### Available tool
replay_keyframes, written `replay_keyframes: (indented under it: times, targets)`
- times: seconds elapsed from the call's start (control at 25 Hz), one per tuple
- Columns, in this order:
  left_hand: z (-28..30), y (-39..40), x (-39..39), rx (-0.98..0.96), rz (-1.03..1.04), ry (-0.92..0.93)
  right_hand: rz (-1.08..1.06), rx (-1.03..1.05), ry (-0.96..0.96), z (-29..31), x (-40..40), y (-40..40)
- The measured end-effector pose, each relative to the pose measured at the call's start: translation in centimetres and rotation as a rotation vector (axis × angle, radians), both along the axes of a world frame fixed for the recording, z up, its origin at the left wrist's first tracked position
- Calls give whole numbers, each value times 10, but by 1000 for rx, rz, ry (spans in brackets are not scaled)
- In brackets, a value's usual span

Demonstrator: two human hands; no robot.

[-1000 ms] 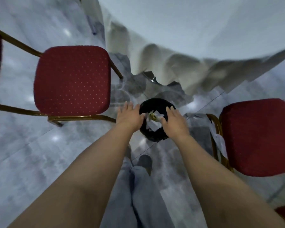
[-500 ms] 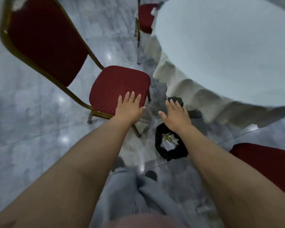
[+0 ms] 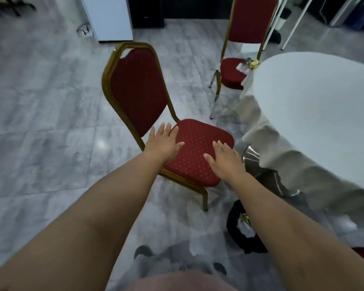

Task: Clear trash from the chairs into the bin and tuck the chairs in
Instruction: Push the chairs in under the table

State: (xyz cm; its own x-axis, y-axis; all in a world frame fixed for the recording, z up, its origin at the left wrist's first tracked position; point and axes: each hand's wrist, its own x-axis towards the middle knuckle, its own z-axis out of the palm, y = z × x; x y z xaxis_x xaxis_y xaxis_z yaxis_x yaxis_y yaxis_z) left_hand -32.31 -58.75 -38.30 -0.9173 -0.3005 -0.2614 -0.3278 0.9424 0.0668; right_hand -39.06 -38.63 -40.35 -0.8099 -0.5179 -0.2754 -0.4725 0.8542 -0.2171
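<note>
Both bare forearms reach from the bottom corners toward the frame's centre. The left hand and the right hand are palm-down with fingers straight and slightly spread, thumbs pointing inward.

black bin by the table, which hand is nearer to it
Right. The right hand hovers over the near chair's seat on the side toward the black bin; the left hand is at the seat's far side, near the backrest.

Flat hands over red chair
</note>
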Motion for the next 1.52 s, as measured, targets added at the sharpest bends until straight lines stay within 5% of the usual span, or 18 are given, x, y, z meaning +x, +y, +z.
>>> replay_keyframes:
  times: [0.44, 1.04, 1.52]
  targets:
    - [20, -186, 3, -77, 25, 76, 50, -96, 48, 8, 2, -196]
    - [45, -349, -138, -88, -62, 158, -26, -176, 81, 25, -122, -358]
    - [44, -470, -231, 75, -578, 184, -417, -367, 135, 27, -109, -500]
